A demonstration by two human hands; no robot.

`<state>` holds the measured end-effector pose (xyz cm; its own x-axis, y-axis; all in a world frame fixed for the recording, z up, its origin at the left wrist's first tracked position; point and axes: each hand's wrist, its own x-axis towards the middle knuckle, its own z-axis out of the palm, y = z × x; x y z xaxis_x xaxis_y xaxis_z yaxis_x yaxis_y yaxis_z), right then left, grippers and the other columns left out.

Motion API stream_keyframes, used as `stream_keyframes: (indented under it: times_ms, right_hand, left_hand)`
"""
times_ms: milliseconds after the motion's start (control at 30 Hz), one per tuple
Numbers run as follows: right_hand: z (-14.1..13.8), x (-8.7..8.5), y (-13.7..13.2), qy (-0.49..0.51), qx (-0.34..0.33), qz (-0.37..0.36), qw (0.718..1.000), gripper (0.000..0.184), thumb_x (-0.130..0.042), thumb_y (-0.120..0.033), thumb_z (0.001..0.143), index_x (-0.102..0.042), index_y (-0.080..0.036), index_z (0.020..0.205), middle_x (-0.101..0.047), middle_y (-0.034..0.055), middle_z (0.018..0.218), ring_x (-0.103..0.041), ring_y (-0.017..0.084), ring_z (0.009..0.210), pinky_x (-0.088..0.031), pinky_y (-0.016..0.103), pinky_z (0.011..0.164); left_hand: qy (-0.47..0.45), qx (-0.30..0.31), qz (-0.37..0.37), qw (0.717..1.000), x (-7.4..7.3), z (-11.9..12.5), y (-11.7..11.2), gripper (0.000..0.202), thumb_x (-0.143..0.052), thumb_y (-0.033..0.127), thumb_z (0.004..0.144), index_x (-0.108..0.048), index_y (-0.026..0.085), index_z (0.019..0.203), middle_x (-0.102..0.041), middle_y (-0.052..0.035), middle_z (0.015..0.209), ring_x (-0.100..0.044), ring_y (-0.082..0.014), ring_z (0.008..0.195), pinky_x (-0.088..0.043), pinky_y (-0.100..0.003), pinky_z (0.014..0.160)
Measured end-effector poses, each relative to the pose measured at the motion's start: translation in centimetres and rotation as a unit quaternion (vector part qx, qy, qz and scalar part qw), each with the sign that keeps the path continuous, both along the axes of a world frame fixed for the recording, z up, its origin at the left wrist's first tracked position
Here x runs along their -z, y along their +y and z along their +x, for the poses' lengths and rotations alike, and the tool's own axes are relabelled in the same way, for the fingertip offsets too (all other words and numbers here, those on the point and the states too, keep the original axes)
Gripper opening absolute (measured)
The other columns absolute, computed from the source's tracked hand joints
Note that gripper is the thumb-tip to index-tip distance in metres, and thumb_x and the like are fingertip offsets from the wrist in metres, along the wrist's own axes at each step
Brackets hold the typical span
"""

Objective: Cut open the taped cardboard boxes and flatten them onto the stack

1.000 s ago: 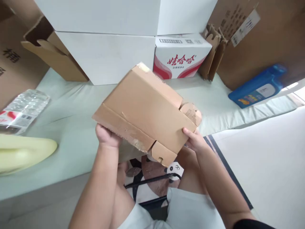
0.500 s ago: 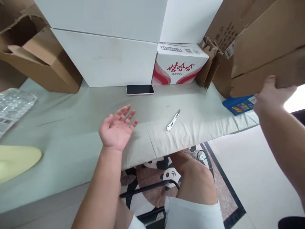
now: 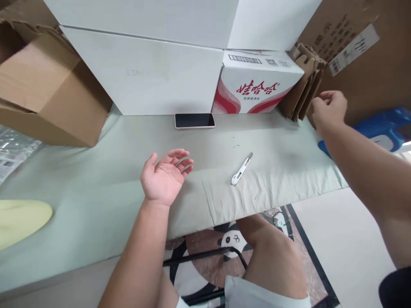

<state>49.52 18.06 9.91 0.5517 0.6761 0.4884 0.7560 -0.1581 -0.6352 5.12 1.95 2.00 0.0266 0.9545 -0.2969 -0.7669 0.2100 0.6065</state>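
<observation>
My left hand [image 3: 165, 177] is held palm up above the cloth-covered table, fingers spread and slightly bent, nothing in it. A white utility knife [image 3: 242, 169] lies to its right on the cloth. Behind the hand a dark-screened phone [image 3: 194, 120] rests by the white boxes. On the far right, my right hand [image 3: 331, 109] has its fingers curled inward, beside the folded cardboard [image 3: 302, 83]. Its fingertips are partly hidden, so whatever they hold, if anything, does not show. A blue bottle [image 3: 382, 124] lies behind my right forearm.
A white-and-red carton [image 3: 257, 92] stands next to a large white box [image 3: 144, 77]. Brown cardboard boxes [image 3: 61, 81] and clear plastic packaging [image 3: 14, 147] are at the left, with a pale yellow object [image 3: 22, 220] nearer. A large brown carton [image 3: 362, 60] rises at the right.
The large cardboard piece that my right hand held is no longer in it. That hand has moved left to the folded cardboard. My view has shifted slightly; my left hand stays spread.
</observation>
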Motion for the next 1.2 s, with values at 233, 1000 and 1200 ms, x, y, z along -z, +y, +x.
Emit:
stream_keyframes:
  times_ms: [233, 1000, 1200]
  right_hand:
    - [-9.0, -3.3, -7.4, 0.011, -0.137, -0.091, 0.986, 0.016, -0.063, -0.007, 0.085, -0.065, -0.017, 0.097, -0.051, -0.0058, 0.067, -0.045, 0.01, 0.059, -0.037, 0.029, 0.064]
    - [-54.6, -3.9, -13.3, -0.404, -0.599, -0.14, 0.677, 0.02, -0.059, -0.02, 0.094, -0.065, -0.013, 0.077, -0.057, 0.005, 0.137, -0.067, 0.013, 0.086, -0.053, 0.026, 0.072]
    - [-44.0, -4.0, -15.3, -0.409, -0.559, 0.01, 0.721, 0.022, -0.056, -0.025, 0.099, -0.074, -0.019, 0.087, -0.068, 0.0051, 0.12, -0.062, 0.012, 0.081, -0.045, 0.028, 0.06]
  left_hand:
    - [-0.039, -0.009, 0.029, 0.999, -1.6, -1.7, -2.0, 0.047, -0.051, 0.054, 0.085, -0.079, 0.016, 0.08, -0.074, -0.0095, 0.09, -0.07, -0.019, 0.076, -0.06, -0.032, 0.073]
    - [0.074, -0.449, 0.053, 0.889, -4.4, -8.1, -5.5, 0.034, -0.046, 0.016, 0.086, -0.033, 0.021, 0.055, -0.028, 0.0016, 0.057, -0.03, -0.0119, 0.053, -0.027, -0.029, 0.053]
    - [0.317, -0.521, 0.234, 0.757, -7.7, -6.4, -10.2, 0.031, -0.05, 0.012, 0.088, -0.041, 0.023, 0.061, -0.037, -0.0013, 0.061, -0.039, -0.0179, 0.059, -0.03, -0.035, 0.059]
